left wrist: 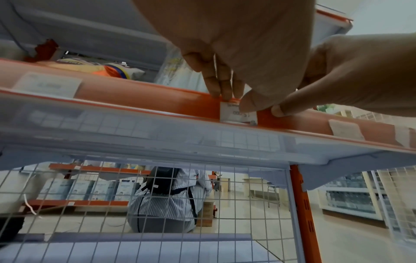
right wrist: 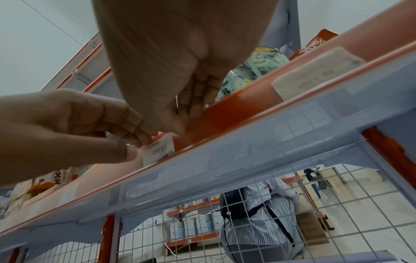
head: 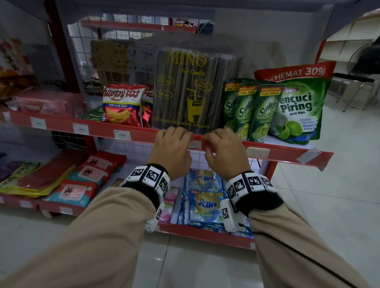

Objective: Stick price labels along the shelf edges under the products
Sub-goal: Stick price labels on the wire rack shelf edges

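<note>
A small white price label (head: 194,144) (left wrist: 238,113) (right wrist: 159,149) lies on the red shelf edge (head: 141,132) (left wrist: 157,99) (right wrist: 225,113) under the MINO drinking straws pack (head: 187,89). My left hand (head: 173,145) (left wrist: 227,96) (right wrist: 133,142) pinches it, with fingers over the label's top and the thumb on its front. My right hand (head: 223,147) (left wrist: 281,110) (right wrist: 180,121) is just right of the label, its fingers curled over the top of the rail. Its thumb tip presses the red strip beside the label.
Other labels (head: 122,134) (head: 257,152) sit along the same rail. Chips (head: 122,104) and Sunlight pouches (head: 251,109) flank the straws. Klin sachets (head: 206,201) lie on the lower shelf. Behind the wire mesh a person in a striped shirt (left wrist: 166,195) crouches. Tiled floor lies to the right.
</note>
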